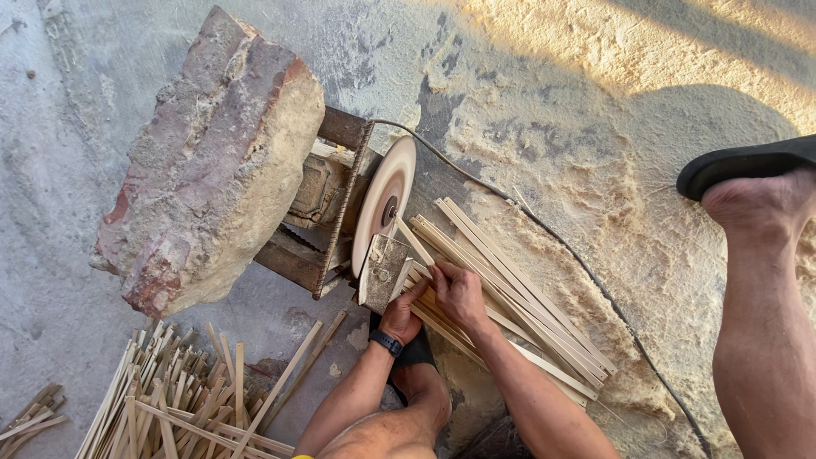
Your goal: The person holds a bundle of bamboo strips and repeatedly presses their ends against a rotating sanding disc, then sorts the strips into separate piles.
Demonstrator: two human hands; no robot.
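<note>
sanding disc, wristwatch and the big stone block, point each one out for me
sanding disc (384,202), head view, on the pale flat face above its hub
wristwatch (387,342), head view, on the dark band around the left wrist
stone block (212,161), head view, on the middle of its rough top face

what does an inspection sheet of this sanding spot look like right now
surface: rough concrete ground, sawdust heaped beside the work
job's things: bundle of wooden strips lying by an upright sanding disc
clutter: loose pile of strips lower left; big brick-and-mortar block resting on the metal frame
hands: left hand, wearing a watch, and right hand both on the strips near the disc
cables: dark cable running from the disc across the sawdust
surroundings: a bare foot with a black sandal at right
</note>
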